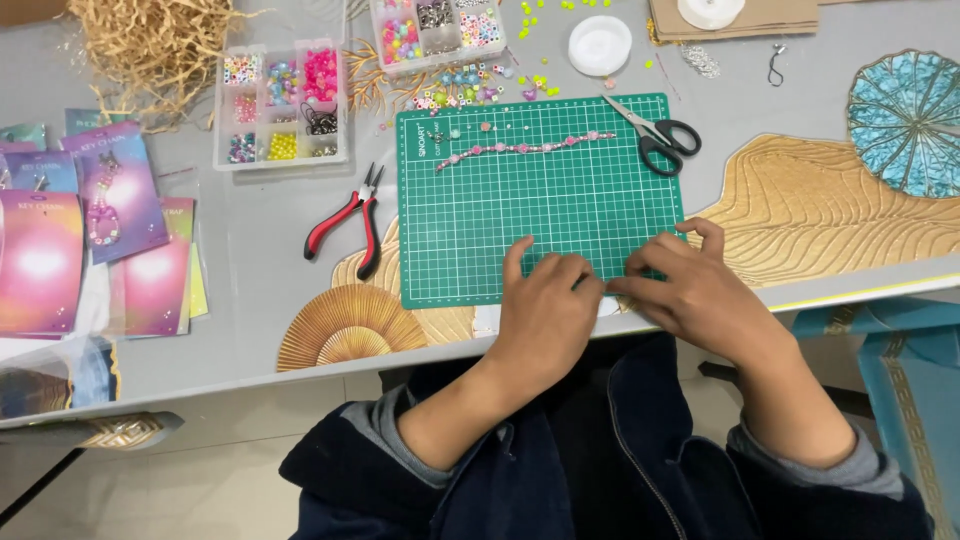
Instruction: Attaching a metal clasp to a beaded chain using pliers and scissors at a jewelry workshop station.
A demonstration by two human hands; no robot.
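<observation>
Head view: both hands are seen at the near edge of the green cutting mat (540, 200), which lies flat on the grey bench (260, 260). The left hand (548, 310) rests knuckles-up on the mat's lower edge, fingers (517, 262) curled, tips turned toward the right hand. The right hand (690, 285) sits at the mat's lower right corner, fingers bent, thumb and forefinger brought together where the two hands meet. Something thin may be pinched there, but it cannot be made out; whether either hand actually grips anything cannot be told.

A beaded strand (525, 148) in pink and pale tones is laid out straight across the upper part of the mat, well apart from both hands. A few loose beads are seen just above it on the mat.

Black-handled scissors (655, 130) lie at the mat's upper right corner, blades partly over the mat. Red-and-black pliers (350, 220) lie on the bench just left of the mat, jaws pointing up. A clear compartment box of beads (282, 105) stands further left; a second bead box (435, 30) is at the top edge, with loose beads (470, 88) scattered between it and the mat. A white round spool (600, 45) sits near the top. Purple-pink printed cards (70, 230) are stacked at the far left.
</observation>
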